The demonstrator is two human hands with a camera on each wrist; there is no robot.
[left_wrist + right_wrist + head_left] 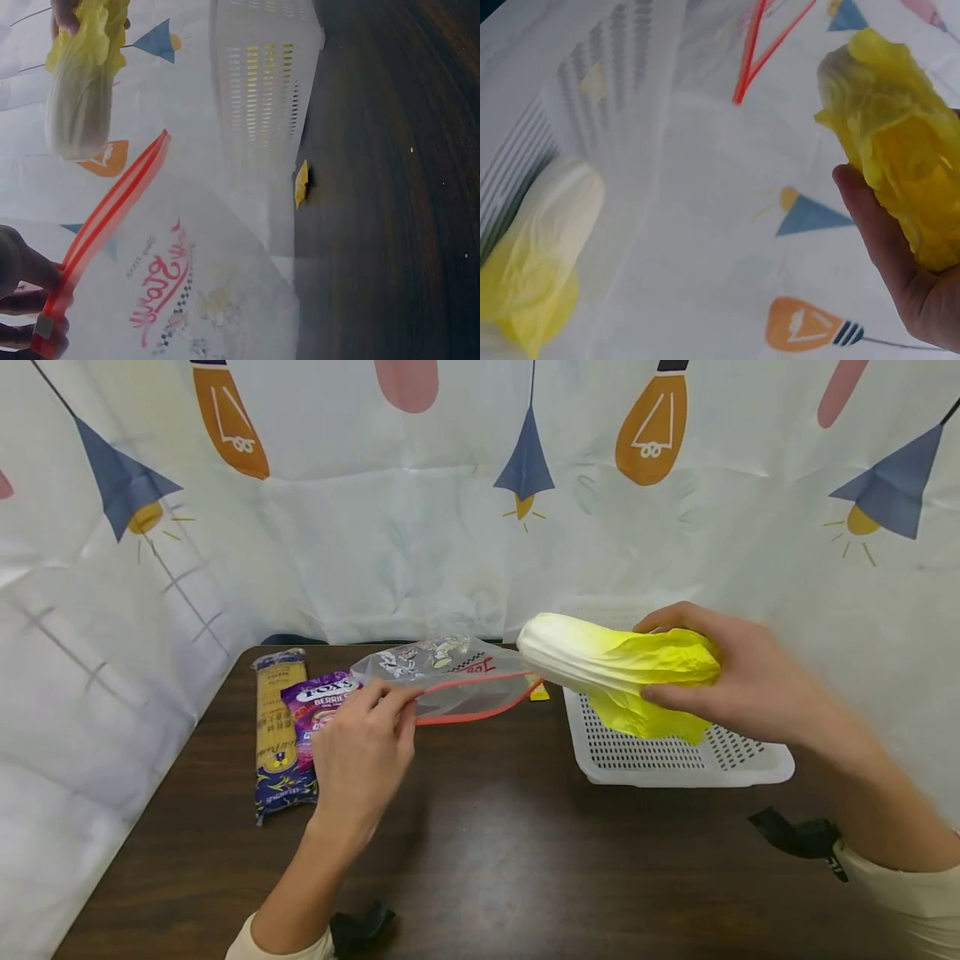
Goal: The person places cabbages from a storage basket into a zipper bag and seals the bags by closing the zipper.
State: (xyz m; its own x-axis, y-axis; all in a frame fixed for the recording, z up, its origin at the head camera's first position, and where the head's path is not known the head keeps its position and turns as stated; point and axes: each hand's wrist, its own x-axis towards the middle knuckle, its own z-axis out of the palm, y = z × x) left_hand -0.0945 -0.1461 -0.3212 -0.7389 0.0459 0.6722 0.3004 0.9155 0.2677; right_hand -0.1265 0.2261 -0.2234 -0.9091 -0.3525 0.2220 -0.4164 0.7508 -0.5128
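My left hand [367, 743] pinches the red zip edge of a clear printed zip bag [480, 697], whose mouth is parted. In the left wrist view, a small slider sits on the red strip [112, 202] by the fingers. My right hand [735, 681] grips a napa cabbage [577, 652] by its yellow leafy end, its white base pointing toward the bag. The cabbage is above a white perforated basket [600, 772], outside the bag. A second napa cabbage [555, 225] lies in the basket in the right wrist view.
At the table's left lie a spaghetti pack [277, 718] and a purple Fox's Berries candy bag [303, 702], partly behind my left hand. A small yellow packet [540, 692] lies between bag and basket. A printed curtain [450, 543] hangs behind the dark table [495, 860].
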